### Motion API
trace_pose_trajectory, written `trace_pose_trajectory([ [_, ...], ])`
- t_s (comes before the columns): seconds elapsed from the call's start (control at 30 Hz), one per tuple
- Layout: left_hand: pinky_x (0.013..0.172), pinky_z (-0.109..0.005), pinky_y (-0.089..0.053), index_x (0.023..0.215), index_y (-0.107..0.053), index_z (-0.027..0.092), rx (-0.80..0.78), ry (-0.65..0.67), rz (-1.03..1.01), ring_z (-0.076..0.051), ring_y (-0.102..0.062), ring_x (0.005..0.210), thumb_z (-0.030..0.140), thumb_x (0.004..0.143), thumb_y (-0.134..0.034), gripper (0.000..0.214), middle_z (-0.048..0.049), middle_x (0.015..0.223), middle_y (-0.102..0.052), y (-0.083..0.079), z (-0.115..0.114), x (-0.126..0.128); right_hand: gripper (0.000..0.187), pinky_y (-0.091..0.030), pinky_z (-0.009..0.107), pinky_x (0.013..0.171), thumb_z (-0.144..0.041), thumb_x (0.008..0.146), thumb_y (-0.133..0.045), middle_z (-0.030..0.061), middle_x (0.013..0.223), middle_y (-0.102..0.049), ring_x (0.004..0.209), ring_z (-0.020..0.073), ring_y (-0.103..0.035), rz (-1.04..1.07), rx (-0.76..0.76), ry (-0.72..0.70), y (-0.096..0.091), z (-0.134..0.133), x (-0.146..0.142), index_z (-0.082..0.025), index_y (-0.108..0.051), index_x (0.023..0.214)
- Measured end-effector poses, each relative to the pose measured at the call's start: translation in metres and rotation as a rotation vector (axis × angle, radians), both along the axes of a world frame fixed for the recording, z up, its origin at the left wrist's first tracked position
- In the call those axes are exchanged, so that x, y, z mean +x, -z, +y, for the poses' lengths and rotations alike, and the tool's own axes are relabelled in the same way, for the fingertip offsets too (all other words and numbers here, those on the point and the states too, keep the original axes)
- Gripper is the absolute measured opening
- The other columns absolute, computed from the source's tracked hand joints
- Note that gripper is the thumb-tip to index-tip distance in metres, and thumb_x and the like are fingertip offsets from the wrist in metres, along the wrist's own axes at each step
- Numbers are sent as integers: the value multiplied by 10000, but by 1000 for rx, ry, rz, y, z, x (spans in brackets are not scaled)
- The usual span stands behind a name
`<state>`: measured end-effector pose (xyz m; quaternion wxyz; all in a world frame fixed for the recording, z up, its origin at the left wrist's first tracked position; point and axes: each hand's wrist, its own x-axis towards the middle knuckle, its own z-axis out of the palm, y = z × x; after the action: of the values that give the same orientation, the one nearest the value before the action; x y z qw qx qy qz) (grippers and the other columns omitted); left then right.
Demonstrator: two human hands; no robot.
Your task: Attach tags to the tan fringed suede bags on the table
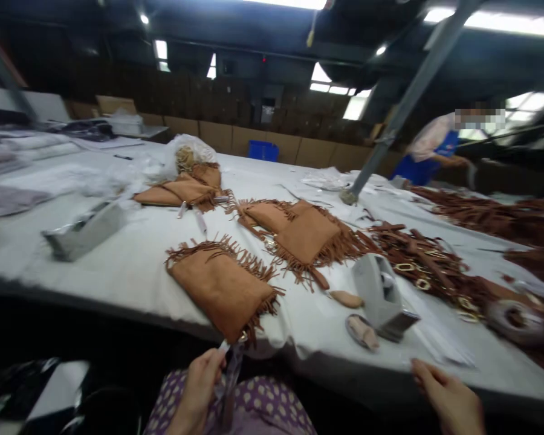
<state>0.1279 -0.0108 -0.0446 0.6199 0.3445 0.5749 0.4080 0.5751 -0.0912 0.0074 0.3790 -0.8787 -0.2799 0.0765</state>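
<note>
My left hand [199, 386] is low over my lap, fingers pinched on a clear plastic strip [229, 377] that hangs below the table edge. My right hand [448, 396] hovers near the table's front edge at the right, fingers loosely curled with nothing in them. A tan suede fringed bag [220, 287] lies at the front edge just above my left hand. A second fringed bag [299, 232] lies behind it, and a third [181, 190] farther back left. A grey tape dispenser [381, 299] stands ahead of my right hand.
Brown straps with gold buckles [421, 266] are heaped at the right, beside a tape roll [514, 320]. Another dispenser [84, 229] sits at the left. A slanted metal post [390, 139] rises from the white table [131, 272]. A person in blue [430, 154] works at the far right.
</note>
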Motion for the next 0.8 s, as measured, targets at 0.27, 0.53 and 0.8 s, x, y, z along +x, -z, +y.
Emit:
trace_pose_trajectory([
  [0.27, 434, -222, -193, 538, -432, 196, 172, -3, 155, -85, -253, 453, 629, 713, -547, 481, 67, 483, -314, -3, 9, -2, 411, -436, 269, 558, -572, 625, -639, 32, 656, -636, 612, 184, -542, 437, -123, -697, -27, 39, -157, -176, -685, 725],
  [0.53, 521, -240, -252, 577, -426, 190, 352, 85, 395, -114, -371, 551, 455, 855, -469, 387, 51, 549, -383, 1, 5, -7, 412, -316, 218, 474, -543, 771, -590, -20, 543, -509, 482, 89, -414, 764, -94, -1193, -20, 87, -289, -153, -571, 636],
  [0.8, 568, -255, -288, 714, -544, 209, 443, 191, 606, -153, -554, 597, 337, 911, -416, 267, 4, 630, -601, -6, 2, -14, 408, -295, 237, 478, -490, 729, -585, -7, 479, -491, 484, 102, -401, 578, -95, -1057, 16, 108, -319, -138, -577, 521],
])
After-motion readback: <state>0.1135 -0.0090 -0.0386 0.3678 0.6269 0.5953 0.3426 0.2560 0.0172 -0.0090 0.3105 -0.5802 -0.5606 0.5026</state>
